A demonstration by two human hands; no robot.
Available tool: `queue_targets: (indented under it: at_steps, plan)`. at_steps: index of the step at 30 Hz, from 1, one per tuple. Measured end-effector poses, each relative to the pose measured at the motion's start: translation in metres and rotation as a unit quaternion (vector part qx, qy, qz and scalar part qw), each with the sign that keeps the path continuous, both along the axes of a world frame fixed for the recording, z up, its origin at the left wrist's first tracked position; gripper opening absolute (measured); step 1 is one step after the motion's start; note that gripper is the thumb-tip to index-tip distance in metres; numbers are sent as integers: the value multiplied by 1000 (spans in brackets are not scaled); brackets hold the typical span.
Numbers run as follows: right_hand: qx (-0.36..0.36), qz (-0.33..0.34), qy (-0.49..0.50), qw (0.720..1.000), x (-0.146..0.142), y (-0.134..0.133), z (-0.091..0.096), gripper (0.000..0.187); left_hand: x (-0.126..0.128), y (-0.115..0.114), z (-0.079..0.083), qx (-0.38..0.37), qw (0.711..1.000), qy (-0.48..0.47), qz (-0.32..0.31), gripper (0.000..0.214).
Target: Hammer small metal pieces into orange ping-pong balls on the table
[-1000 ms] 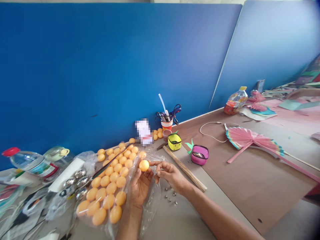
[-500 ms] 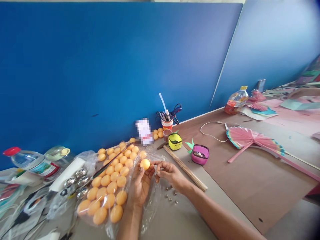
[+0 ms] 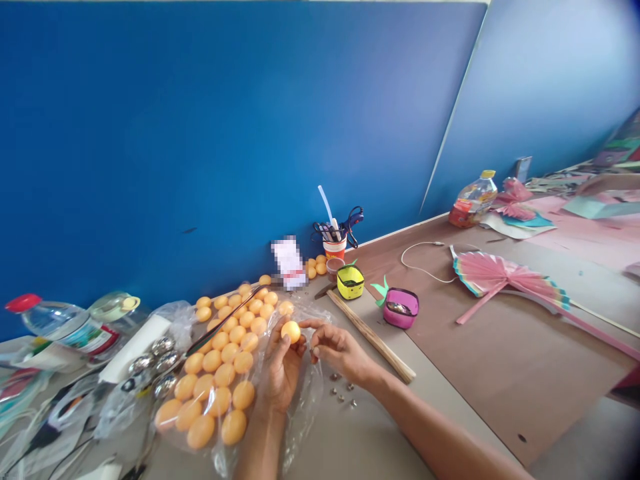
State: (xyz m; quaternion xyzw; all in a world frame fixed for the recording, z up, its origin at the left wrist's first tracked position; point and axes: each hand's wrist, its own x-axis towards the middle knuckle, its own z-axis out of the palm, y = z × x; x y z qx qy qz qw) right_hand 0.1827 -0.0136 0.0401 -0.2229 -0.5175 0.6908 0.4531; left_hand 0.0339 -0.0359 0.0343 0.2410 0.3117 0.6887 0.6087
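My left hand [image 3: 280,370] holds one orange ball [image 3: 291,331] up between its fingertips, above a clear plastic bag [image 3: 300,413]. My right hand [image 3: 336,350] is pinched right beside the ball, its fingertips pressed together on something too small to make out. Several more orange balls [image 3: 225,353] lie on the plastic to the left of my hands. A few small metal studs [image 3: 343,393] are scattered on the table just below my right hand.
A hammer with a wooden handle [image 3: 373,343] lies right of my hands. Behind it stand a yellow box [image 3: 350,282], a pink box [image 3: 400,309] and a cup of pens and scissors [image 3: 334,245]. A water bottle [image 3: 65,327] lies far left. A pink paper fan [image 3: 495,277] lies right.
My hands have drawn slightly closer together around the ball; my right fingertips now nearly touch it. Otherwise the scene is the same.
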Motion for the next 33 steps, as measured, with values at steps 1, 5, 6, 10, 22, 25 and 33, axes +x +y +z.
queue_targets:
  at_steps: [1, 5, 6, 10, 22, 25, 33]
  plan:
    - [5, 1, -6, 1000, 0, 0, 0, 18, 0, 1, -1, 4, 1000, 5, 5, 37]
    - [13, 1, -9, 1000, 0, 0, -1, 15, -1, 2, -4, 4, 1000, 14, 14, 41]
    - [13, -1, -6, 1000, 0, 1, -1, 16, -2, 2, -4, -1, 1000, 12, 15, 41]
    - [15, -10, -2, 1000, 0, 2, -2, 18, -2, 1, -3, -15, 1000, 7, 19, 39]
    - [0, -19, -3, 1000, 0, 3, 0, 21, 0, -1, 4, -7, 1000, 15, -13, 42]
    - [-1, -14, 2, 1000, 0, 3, 0, 23, 1, -2, 6, -6, 1000, 16, -12, 35]
    - [-2, -8, 8, 1000, 0, 3, -2, 26, 2, -4, 9, -20, 1000, -2, -15, 21]
